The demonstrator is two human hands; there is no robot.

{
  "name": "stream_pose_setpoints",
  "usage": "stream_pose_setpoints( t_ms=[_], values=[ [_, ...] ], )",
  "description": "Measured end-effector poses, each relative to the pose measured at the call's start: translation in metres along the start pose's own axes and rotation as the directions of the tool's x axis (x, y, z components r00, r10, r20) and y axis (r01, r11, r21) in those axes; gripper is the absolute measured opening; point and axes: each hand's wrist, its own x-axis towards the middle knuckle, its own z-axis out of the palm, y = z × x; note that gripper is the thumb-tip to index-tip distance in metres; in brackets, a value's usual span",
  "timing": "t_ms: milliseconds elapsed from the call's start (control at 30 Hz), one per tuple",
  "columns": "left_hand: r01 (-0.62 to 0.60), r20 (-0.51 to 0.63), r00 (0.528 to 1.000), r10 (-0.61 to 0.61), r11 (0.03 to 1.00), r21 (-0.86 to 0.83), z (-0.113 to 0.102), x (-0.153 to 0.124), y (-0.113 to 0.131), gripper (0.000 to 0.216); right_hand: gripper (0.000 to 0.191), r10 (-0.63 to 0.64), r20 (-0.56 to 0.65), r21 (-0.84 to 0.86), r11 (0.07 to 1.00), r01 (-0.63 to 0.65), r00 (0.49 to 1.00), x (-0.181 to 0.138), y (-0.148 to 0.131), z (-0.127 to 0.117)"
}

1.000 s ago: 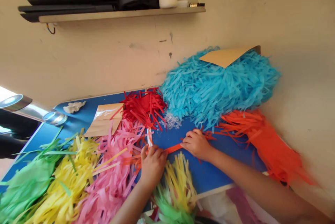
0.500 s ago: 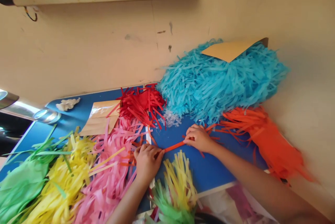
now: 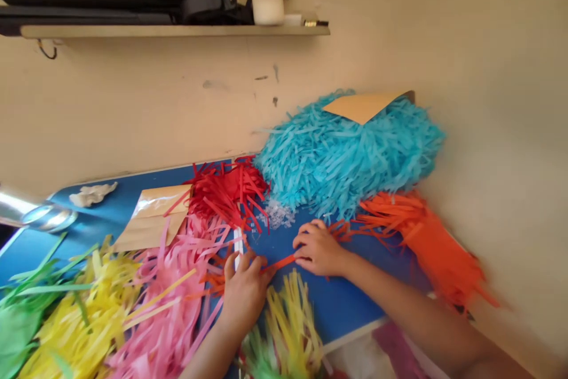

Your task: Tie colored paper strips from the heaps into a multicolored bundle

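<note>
On the blue table [image 3: 346,302] my left hand [image 3: 244,290] and my right hand [image 3: 317,248] hold the two ends of one orange paper strip [image 3: 280,262]. My left hand presses its end down with fingers bent, beside a white strip [image 3: 238,243] and the pink strips [image 3: 177,296]. My right hand pinches the other end, close to the orange strip pile [image 3: 426,237]. A small yellow and green bundle [image 3: 284,326] lies just below both hands.
A big light-blue pile [image 3: 346,154] topped by brown card [image 3: 364,106] leans on the wall. Red strips [image 3: 226,190], a brown paper bag [image 3: 148,219], yellow [image 3: 75,320] and green [image 3: 22,314] piles fill the left. A shelf [image 3: 168,29] holds dark objects and a white bottle.
My hands have drawn closer together, so the orange strip between them shows shorter. The camera view shifted down and right, bringing the shelf back into sight.
</note>
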Motion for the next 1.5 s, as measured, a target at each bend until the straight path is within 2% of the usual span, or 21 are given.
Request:
stream_pose_setpoints(
  t_ms=[67,133,200,367,433,567,667,767,833,900,1000,1067,1167,1367,1433,1500],
  values=[
    [-0.037,-0.023,0.999,0.038,0.999,0.039,0.002,0.002,0.002,0.034,0.012,-0.109,-0.005,-0.095,0.990,0.108,0.994,0.002,-0.003,0.002],
    [-0.079,-0.071,0.994,0.083,0.995,0.055,0.005,0.006,0.003,0.024,0.020,-0.160,0.003,-0.184,0.970,0.158,0.987,0.006,-0.003,0.005],
    [-0.101,-0.124,0.986,0.108,0.993,0.063,0.009,0.010,0.003,0.019,0.020,-0.151,0.014,-0.186,0.971,0.151,0.988,0.010,0.000,0.007],
    [-0.083,-0.200,0.976,0.088,0.996,0.036,0.014,0.016,0.004,0.021,0.015,-0.031,0.034,-0.067,0.997,0.033,0.999,0.016,0.001,0.002],
    [-0.079,-0.205,0.975,0.083,0.996,0.031,0.015,0.016,0.004,0.022,0.014,-0.017,0.010,-0.087,0.996,0.018,1.000,0.017,-0.006,0.001],
    [-0.100,-0.183,0.978,0.101,0.995,0.015,0.019,0.011,0.000,0.025,0.011,-0.092,-0.042,-0.217,0.973,0.081,0.995,0.014,-0.019,0.012],
    [-0.120,-0.163,0.979,0.121,0.993,0.014,0.021,0.005,-0.006,0.037,0.021,-0.122,-0.078,-0.264,0.959,0.098,0.989,0.005,-0.016,0.020],
    [-0.125,-0.129,0.984,0.121,0.992,-0.029,0.022,-0.003,-0.011,0.037,0.021,-0.132,-0.126,-0.207,0.973,0.104,0.983,-0.009,-0.005,0.020],
    [-0.122,-0.120,0.986,0.112,0.990,-0.073,0.023,-0.005,-0.012,0.030,0.017,-0.088,-0.152,-0.106,0.992,0.072,0.984,-0.016,0.003,0.018],
    [-0.087,-0.100,0.992,0.076,0.990,-0.114,0.023,-0.005,-0.012,0.023,0.012,0.025,-0.155,0.029,0.999,-0.021,0.988,-0.020,0.009,0.016],
    [-0.005,-0.044,0.999,-0.001,0.991,-0.137,0.024,-0.002,-0.011,0.018,0.009,0.191,-0.093,0.198,0.965,-0.170,0.977,-0.021,0.014,0.014],
    [0.037,-0.019,0.999,-0.040,0.991,-0.131,0.025,0.000,-0.011,0.020,0.009,0.235,-0.047,0.252,0.943,-0.216,0.971,-0.020,0.014,0.012],
    [0.065,0.004,0.998,-0.065,0.991,-0.116,0.025,0.002,-0.011,0.024,0.007,0.271,0.024,0.244,0.932,-0.268,0.962,-0.016,0.011,0.006],
    [0.083,0.041,0.996,-0.082,0.996,-0.039,0.016,0.014,-0.007,0.024,0.016,0.377,0.141,0.098,0.915,-0.392,0.915,-0.002,0.004,-0.003],
    [0.015,0.049,0.999,-0.014,0.999,-0.031,0.012,0.017,-0.005,0.014,0.012,0.377,0.145,0.086,0.916,-0.391,0.915,0.001,0.003,-0.006],
    [-0.130,0.066,0.989,0.132,0.991,-0.039,0.009,0.018,-0.003,0.020,0.005,0.327,0.143,0.056,0.940,-0.337,0.934,0.002,0.000,-0.010]
  ],
)
